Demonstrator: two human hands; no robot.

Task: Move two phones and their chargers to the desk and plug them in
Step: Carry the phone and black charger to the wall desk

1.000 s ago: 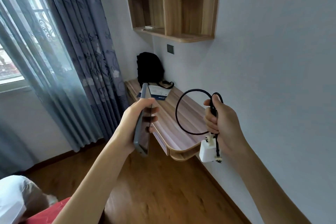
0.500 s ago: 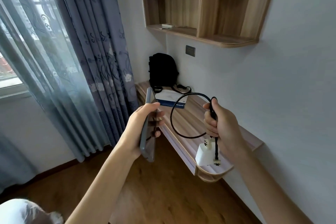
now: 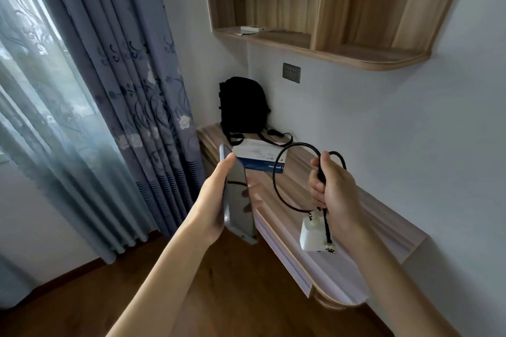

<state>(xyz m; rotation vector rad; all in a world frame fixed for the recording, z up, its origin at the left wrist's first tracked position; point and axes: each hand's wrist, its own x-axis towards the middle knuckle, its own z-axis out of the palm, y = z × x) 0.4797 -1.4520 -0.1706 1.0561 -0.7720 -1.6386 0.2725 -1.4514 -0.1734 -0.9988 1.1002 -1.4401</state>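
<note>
My left hand (image 3: 212, 200) grips a phone (image 3: 237, 197) in a grey-blue case, held on edge with its dark screen facing right, beside the desk's front edge. My right hand (image 3: 335, 193) is closed on a charger: a looped black braided cable (image 3: 279, 194) with a white plug block (image 3: 310, 236) dangling below my fist. Both hang over the near half of the light wooden desk (image 3: 383, 230) fixed to the right wall. A grey wall socket (image 3: 291, 72) sits above the desk, under the shelf. A second phone and charger are not in view.
A black backpack (image 3: 242, 105) stands in the desk's far corner with a white and blue box (image 3: 260, 156) in front of it. A wooden wall shelf (image 3: 342, 8) hangs overhead. Blue floral curtains (image 3: 123, 90) cover the window at left. Wooden floor lies below.
I have walked closer to the desk; it, the backpack and the socket look larger and nearer. Both hands keep the same grips and now hover at the desk's edge.
</note>
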